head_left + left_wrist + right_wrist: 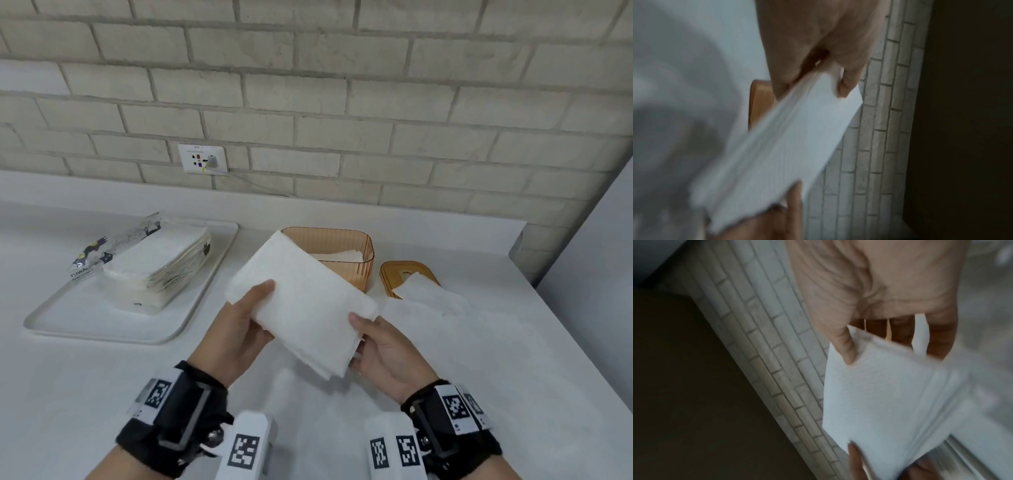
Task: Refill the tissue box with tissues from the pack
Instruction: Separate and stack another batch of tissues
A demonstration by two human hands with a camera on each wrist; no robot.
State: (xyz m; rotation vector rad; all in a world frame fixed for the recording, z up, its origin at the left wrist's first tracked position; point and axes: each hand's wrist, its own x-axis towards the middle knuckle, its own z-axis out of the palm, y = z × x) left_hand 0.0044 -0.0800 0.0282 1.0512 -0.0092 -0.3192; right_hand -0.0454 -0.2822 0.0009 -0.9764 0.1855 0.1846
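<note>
A thick white stack of tissues [301,301] hangs above the counter, tilted, held from both sides. My left hand [245,318] grips its left edge, thumb on top. My right hand [371,337] grips the near right corner, thumb on top. Both wrist views show the stack [777,146] [890,394] pinched between thumb and fingers. Just behind it stands the open orange tissue box [346,253] with a few tissues inside. Its orange lid [407,277] lies to the right. The opened tissue pack [150,260] lies on a white tray [51,322] at the left.
Loose white tissues [431,298] lie on the counter over part of the lid. A brick wall with a power socket [203,159] runs behind the counter. The counter's right edge slants down at the right.
</note>
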